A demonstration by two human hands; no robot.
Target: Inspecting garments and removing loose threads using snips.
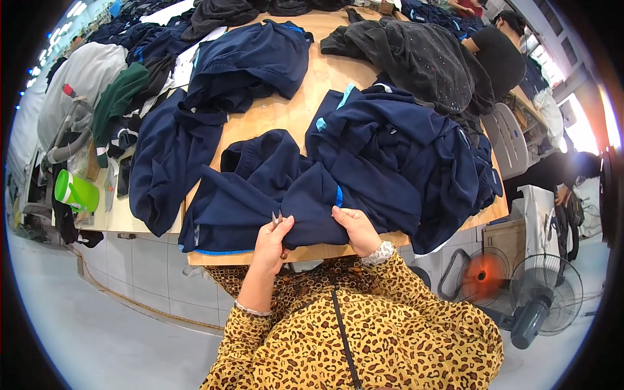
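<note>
A navy garment [305, 208] with a bright blue edge is spread between my hands at the table's front edge. My left hand [270, 246] is closed on the near part of its cloth, with the thumb on top. The same hand keeps a pair of thread snips [277, 218], whose pointed metal tips stick out past the thumb; most of their body is hidden in the palm. My right hand [359, 231] pinches the cloth at the other end, thumb on top and fingers mostly underneath. Between the hands the fabric lies fairly smooth.
Navy garments are heaped on the wooden table [260, 121] to the right [403, 156], left and behind. A dark grey garment pile [416, 62] lies at the far right. A green bucket [77, 190] is at left, a fan [546, 296] at lower right. Another person [500, 58] works beyond.
</note>
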